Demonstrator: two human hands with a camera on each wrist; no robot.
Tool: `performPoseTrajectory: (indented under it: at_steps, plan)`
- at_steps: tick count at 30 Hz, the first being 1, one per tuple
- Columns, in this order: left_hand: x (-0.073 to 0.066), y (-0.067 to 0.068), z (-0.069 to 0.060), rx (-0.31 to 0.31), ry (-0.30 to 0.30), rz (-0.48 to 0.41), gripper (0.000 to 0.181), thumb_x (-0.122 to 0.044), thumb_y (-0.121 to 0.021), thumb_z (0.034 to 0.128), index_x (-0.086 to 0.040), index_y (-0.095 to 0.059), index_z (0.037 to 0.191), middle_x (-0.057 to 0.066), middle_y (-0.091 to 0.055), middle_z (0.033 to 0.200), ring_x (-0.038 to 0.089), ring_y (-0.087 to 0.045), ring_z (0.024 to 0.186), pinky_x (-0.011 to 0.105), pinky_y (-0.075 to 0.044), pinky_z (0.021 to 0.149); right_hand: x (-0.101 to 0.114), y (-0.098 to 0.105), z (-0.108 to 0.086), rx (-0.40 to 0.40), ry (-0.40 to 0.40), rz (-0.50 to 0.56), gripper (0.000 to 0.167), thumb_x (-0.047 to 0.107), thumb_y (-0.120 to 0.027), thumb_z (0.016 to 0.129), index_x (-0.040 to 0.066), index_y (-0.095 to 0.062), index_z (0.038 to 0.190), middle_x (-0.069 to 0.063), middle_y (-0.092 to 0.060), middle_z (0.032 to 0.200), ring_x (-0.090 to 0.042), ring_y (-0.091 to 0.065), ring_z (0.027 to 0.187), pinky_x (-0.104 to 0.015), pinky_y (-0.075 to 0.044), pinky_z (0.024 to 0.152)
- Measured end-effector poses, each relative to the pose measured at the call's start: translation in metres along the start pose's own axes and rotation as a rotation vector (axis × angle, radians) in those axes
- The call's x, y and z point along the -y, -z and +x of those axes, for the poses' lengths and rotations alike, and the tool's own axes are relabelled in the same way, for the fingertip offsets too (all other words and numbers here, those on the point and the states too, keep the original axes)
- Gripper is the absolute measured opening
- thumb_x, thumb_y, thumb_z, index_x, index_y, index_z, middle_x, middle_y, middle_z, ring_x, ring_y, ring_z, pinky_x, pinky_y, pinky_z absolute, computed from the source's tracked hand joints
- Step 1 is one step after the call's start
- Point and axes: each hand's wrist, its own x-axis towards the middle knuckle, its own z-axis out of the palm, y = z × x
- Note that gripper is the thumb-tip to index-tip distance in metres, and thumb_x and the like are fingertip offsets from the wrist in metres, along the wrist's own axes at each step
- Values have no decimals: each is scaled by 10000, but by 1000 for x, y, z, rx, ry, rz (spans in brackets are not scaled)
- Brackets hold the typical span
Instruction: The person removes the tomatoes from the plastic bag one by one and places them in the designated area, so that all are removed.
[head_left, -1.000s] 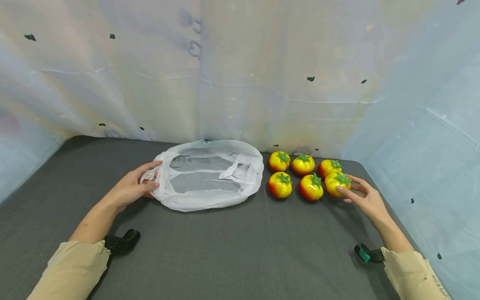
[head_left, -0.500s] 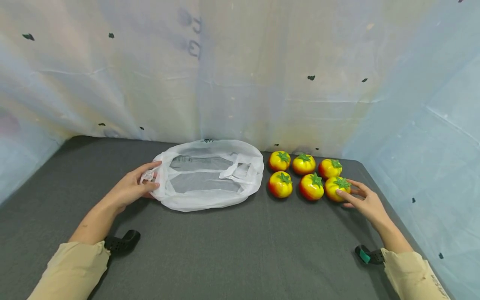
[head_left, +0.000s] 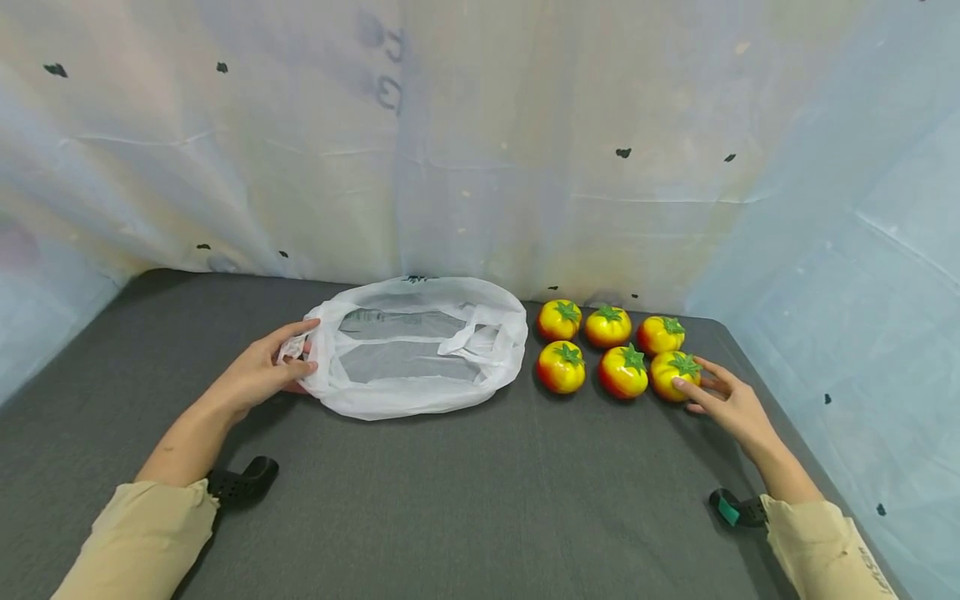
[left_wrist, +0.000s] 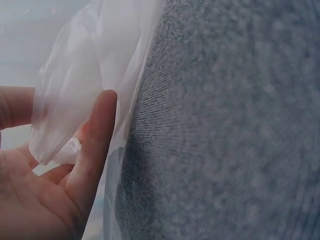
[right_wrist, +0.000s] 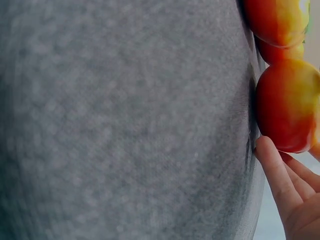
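A white plastic bag (head_left: 416,404) lies on the dark table with its mouth open upward. At its left end my left hand (head_left: 262,371) holds the gathered handle (left_wrist: 75,95) between thumb and fingers. To the right of the bag, several shiny yellow-and-red toy tomatoes (head_left: 560,367) with green leaf tops sit in two rows. My right hand (head_left: 731,400) grips the front-right tomato (head_left: 670,382) from its right side, thumb in front and fingers behind. In the right wrist view the thumb touches the lower edge of that red and yellow tomato (right_wrist: 287,107).
The dark cloth-covered table (head_left: 450,500) ends at a pale plastic sheet (head_left: 480,150) behind. Another sheet (head_left: 862,250) rises along the right edge. A black strap (head_left: 243,482) hangs at the left wrist, and another strap (head_left: 738,508) at the right.
The tomato in my right hand has come down slightly to the table between the first frame and the second. My left hand and the bag have hardly moved.
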Motion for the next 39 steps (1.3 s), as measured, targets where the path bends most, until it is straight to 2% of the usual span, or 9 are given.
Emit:
performPoseTrajectory:
  at_steps: [4,9,13,15,18,24,29,34,39]
  plan:
    - [-1,-1,0,-10,1,4,702,-183,-556,966,-116,-167,1546,156,-504,1076,52,-577,798,251,-531,724,-1,0,-1,-12,7,-5,801,498,-532,943,112,-172,1545,-342,-240,1498,-459,-326,1348,-547,-443,969]
    - [-1,-1,-1,-21,-5,-8,692,-185,-551,971,-121,-171,1546,279,-413,1317,63,-604,861,256,-545,732,-2,1,-2,-34,23,-21,785,487,-529,947,98,-191,1539,-322,-314,1474,-417,-427,1293,-490,-505,908]
    - [-2,0,-3,-36,-21,-15,673,-198,-549,975,-137,-194,1544,298,-353,1404,95,-585,931,269,-553,735,2,3,-3,-35,35,-26,796,493,-518,951,90,-169,1542,-311,-309,1483,-443,-382,1321,-595,-402,986]
    - [-2,0,-3,-45,-29,-15,661,-202,-548,977,-136,-209,1541,296,-354,1418,99,-572,955,270,-555,733,4,4,-3,-31,45,-20,800,494,-510,954,85,-155,1543,-311,-286,1495,-471,-331,1338,-652,-331,1007]
    - [-3,1,-4,-57,-31,-13,647,-202,-546,979,-133,-226,1537,291,-391,1401,83,-559,966,265,-557,731,8,5,-4,-54,52,-9,797,489,-512,953,87,-158,1543,-304,-268,1506,-491,-292,1349,-672,-298,1015]
    - [-5,3,-7,-68,-12,-20,641,-245,-552,979,-164,-244,1535,258,-449,1379,26,-517,993,279,-558,753,15,6,-4,-151,78,30,780,489,-534,943,96,-210,1534,-275,-272,1518,-501,-296,1341,-672,-304,1007]
    - [-6,6,-9,-74,-18,-35,643,-280,-565,972,-166,-265,1529,245,-415,1396,-12,-509,968,287,-560,754,22,5,-4,-185,129,51,741,455,-546,948,100,-245,1525,-262,-279,1521,-485,-312,1342,-650,-320,1009]
    - [-5,10,-10,-81,-15,-18,662,-316,-571,966,-161,-261,1530,295,-298,1457,70,-528,991,316,-563,779,32,1,-3,-208,164,61,700,423,-552,954,101,-282,1513,-247,-297,1518,-456,-330,1344,-623,-329,1020]
    - [-5,11,-11,-79,14,33,717,-384,-572,955,-166,-219,1541,345,-225,1481,233,-611,1007,491,-490,895,44,-4,-3,-258,222,52,661,381,-581,948,77,-341,1484,-217,-349,1497,-422,-358,1335,-589,-330,1037]
